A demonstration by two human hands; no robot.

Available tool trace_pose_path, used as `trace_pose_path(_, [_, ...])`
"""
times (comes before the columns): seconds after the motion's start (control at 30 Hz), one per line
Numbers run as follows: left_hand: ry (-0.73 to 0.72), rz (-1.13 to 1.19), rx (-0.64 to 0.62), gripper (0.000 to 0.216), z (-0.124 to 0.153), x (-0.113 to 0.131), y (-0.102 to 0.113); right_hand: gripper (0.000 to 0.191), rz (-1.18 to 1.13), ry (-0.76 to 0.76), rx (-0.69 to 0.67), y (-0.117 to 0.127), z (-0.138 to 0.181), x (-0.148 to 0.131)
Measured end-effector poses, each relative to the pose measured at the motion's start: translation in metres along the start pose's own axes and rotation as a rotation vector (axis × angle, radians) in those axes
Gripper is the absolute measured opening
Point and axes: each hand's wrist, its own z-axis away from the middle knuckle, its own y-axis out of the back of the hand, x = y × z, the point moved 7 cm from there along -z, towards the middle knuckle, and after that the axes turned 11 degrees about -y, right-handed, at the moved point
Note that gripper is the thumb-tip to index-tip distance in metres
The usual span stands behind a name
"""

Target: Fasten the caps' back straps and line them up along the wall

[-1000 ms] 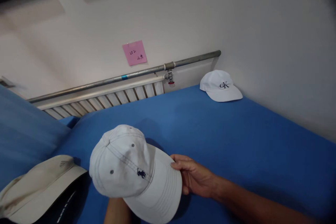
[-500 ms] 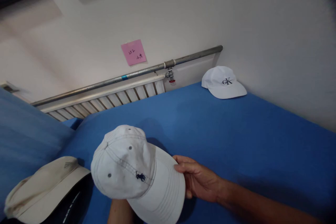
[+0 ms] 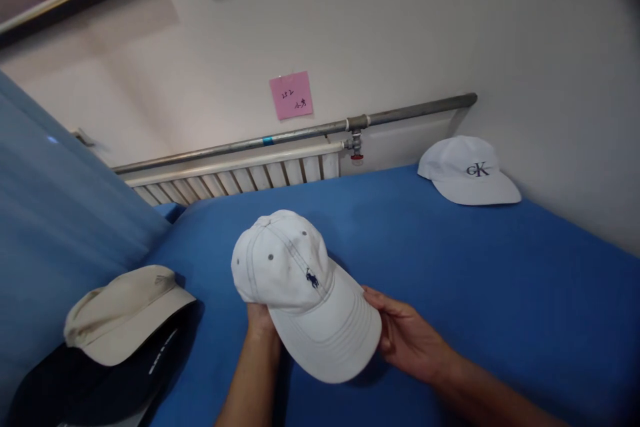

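A white baseball cap (image 3: 287, 260) with a small dark horse-rider emblem is held up over the blue-covered surface (image 3: 500, 293), its brim tilted down to the right. My right hand (image 3: 407, 337) pinches the brim's right edge, thumb on the rim and the other fingers partly hidden beneath. My left hand (image 3: 263, 321) is under the crown; only the wrist and a bit of the hand show, and its fingers are hidden inside or behind the cap.
A second white cap (image 3: 470, 170) with "CK"-style lettering lies at the far right by the wall. At left, a beige cap (image 3: 130, 313) rests on a dark cap (image 3: 95, 380). Behind are a radiator (image 3: 240, 180), a metal pipe (image 3: 300, 132), a pink note (image 3: 291, 95) and a blue curtain (image 3: 65, 173).
The camera view has shifted left. The held cap's front has turned slightly, and it sits higher and farther right in the picture. More of my left forearm shows. My right hand still grips the brim.
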Motion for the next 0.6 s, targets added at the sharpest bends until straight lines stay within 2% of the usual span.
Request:
trace_pose_path(0.17, [0.081,0.216,-0.055,0.032,-0.015,-0.019,-0.014,0.017,-0.013,0.05,0.023,0.006,-0.001,-0.009])
trace_pose_path(0.37, [-0.006,0.417,-0.157,0.033,-0.014,-0.009,-0.022,0.009,-0.055,0.093,0.039,0.011,0.0,-0.024])
trace_pose_path(0.5, [-0.025,0.394,-0.203,0.02,-0.008,-0.006,-0.028,0.007,-0.05,0.084,0.055,0.013,0.0,-0.026])
trace_pose_path(0.6, [0.008,0.322,-0.155,0.023,-0.007,-0.011,-0.028,0.007,-0.017,0.097,0.038,0.012,0.0,-0.026])
